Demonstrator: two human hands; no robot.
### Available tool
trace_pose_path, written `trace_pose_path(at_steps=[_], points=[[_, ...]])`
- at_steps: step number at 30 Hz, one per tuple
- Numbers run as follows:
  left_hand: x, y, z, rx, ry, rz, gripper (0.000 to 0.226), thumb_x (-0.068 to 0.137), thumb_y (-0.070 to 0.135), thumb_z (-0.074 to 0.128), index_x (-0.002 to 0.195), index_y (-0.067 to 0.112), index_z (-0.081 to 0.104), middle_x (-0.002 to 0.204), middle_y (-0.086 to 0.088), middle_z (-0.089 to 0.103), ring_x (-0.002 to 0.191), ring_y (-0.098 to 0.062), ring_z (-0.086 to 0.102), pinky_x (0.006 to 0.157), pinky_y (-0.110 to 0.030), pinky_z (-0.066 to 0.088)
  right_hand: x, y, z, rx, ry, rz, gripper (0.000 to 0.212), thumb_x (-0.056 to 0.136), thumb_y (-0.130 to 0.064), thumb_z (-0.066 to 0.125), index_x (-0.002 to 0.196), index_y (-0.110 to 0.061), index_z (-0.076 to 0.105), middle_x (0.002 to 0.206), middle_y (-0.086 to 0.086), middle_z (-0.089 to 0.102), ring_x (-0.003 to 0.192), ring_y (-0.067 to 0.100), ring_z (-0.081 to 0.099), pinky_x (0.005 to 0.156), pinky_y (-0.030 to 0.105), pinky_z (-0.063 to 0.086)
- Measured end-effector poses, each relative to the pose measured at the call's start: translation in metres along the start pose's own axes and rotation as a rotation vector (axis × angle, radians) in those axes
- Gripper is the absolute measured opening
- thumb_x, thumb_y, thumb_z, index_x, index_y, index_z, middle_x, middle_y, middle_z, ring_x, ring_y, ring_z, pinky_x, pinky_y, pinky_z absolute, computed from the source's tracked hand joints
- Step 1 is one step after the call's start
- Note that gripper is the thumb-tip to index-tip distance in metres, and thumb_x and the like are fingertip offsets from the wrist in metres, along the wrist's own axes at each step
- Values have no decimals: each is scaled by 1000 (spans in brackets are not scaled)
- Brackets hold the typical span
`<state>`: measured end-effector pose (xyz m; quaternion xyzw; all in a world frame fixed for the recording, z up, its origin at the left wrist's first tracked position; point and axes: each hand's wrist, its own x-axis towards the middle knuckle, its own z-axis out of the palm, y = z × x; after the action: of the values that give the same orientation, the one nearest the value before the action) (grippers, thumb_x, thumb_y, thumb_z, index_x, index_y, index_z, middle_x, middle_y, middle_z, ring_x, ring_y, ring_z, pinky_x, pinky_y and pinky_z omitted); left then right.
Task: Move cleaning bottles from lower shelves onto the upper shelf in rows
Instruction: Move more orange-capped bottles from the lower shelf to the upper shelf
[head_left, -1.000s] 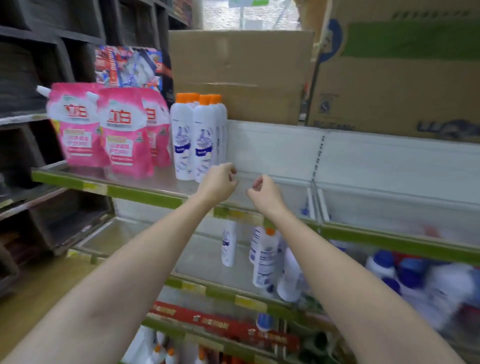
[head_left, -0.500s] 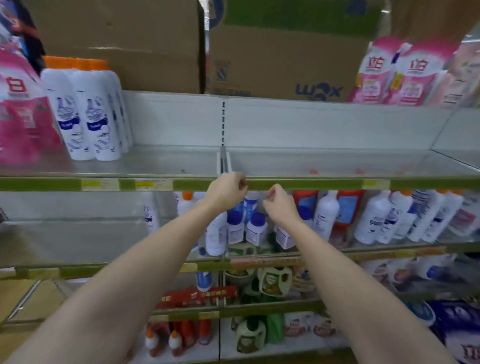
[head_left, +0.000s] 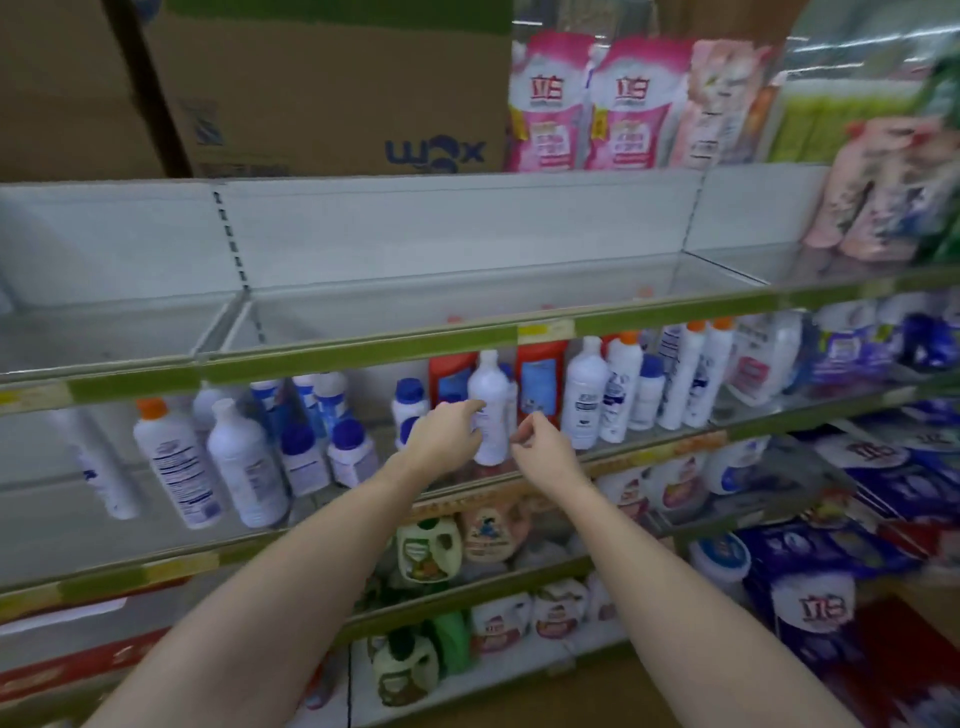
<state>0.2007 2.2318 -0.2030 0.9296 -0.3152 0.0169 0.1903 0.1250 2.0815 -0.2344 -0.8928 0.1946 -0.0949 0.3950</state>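
target: the white bottle (head_left: 488, 408) standing at the front of the lower shelf (head_left: 649, 451), right between my two hands.
bottle's axis: upright, cap up, long axis vertical, so i have to take it round the body from the side, not from above.
left hand (head_left: 445, 435): nearer of the two; its fingertips reach to the bottle's left flank at about label height. fingers loosely curved, holding nothing. the frame is smeared, so i cannot tell for sure whether they touch the plastic or are just short of it.
right hand (head_left: 540, 441): just beside the bottle on its right and a little lower, fingers curled in loosely, holding nothing, apart from the bottle.
direction of the grab: the bottle lies forward and slightly right of my left hand, forward and left of my right; i judge the left will close on it first.
neighbours: a red bottle (head_left: 451, 375) stands behind it to the left, another white bottle (head_left: 586, 392) near on the right, so the lift should go straight up and toward me.
destination: the upper shelf (head_left: 363, 349) is directly above, its green front edge overhanging the bottle; that stretch looks bare.
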Motion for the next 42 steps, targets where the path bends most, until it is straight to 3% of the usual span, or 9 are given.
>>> trace_pose_path(at_steps=[5,12,14,19,22,24,33,37,42], points=[[9,37,35,-72,-34,-29,49,97,19,50,146,21,46,109,-11,69,98,-31,63,59,-34,37,7,44,-28,-20,2,12,13,92,-16,61,100,-14,51,90,1,59,86,23,56,71,34,40],[38,57,58,-122,-86,-45,43,95,19,51,138,22,53,122,-6,67,106,-28,64,84,-41,54,39,70,-46,18,-18,66,12,93,-19,61,100,-21,52,92,-1,60,82,15,58,62,29,40],[54,60,67,-145,-102,-37,41,94,17,53,135,21,54,122,-3,67,107,-25,63,81,-37,51,47,76,-50,19,-4,98,11,94,-18,61,101,-21,52,94,-2,59,81,9,55,61,25,38],[99,69,95,-278,-174,-21,28,91,19,59,119,24,62,114,1,67,108,-22,64,91,-38,54,65,94,-64,-1,25,208,11,92,-16,63,96,-21,55,100,1,63,94,20,59,78,33,46],[128,75,117,-312,-184,-54,39,91,33,61,130,32,58,124,2,65,112,-23,62,97,-40,52,78,107,-77,-42,47,253,8,93,-18,61,97,-22,55,104,4,65,98,25,62,89,43,53],[142,81,129,-313,-187,-81,43,94,29,62,136,29,55,127,-2,64,111,-24,63,95,-41,53,89,116,-85,-70,61,262,10,93,-17,60,103,-17,58,108,7,65,101,27,62,93,46,53],[197,111,152,-387,-146,-38,30,95,14,57,124,14,62,113,-8,69,104,-26,64,89,-39,52,156,153,-122,-122,36,248,15,95,-20,63,105,-16,52,105,6,60,92,22,60,81,38,54],[216,131,151,-361,-199,-76,21,95,14,56,114,14,65,100,-2,65,98,-24,63,78,-34,49,195,161,-138,-123,4,220,30,95,-22,65,118,-12,49,121,11,58,105,28,59,90,42,51],[231,145,154,-345,-181,-180,20,92,10,54,106,10,68,98,-9,70,94,-26,66,86,-42,56,230,167,-144,-76,-40,104,54,91,-27,71,132,-5,44,133,17,48,118,38,53,88,40,44]])
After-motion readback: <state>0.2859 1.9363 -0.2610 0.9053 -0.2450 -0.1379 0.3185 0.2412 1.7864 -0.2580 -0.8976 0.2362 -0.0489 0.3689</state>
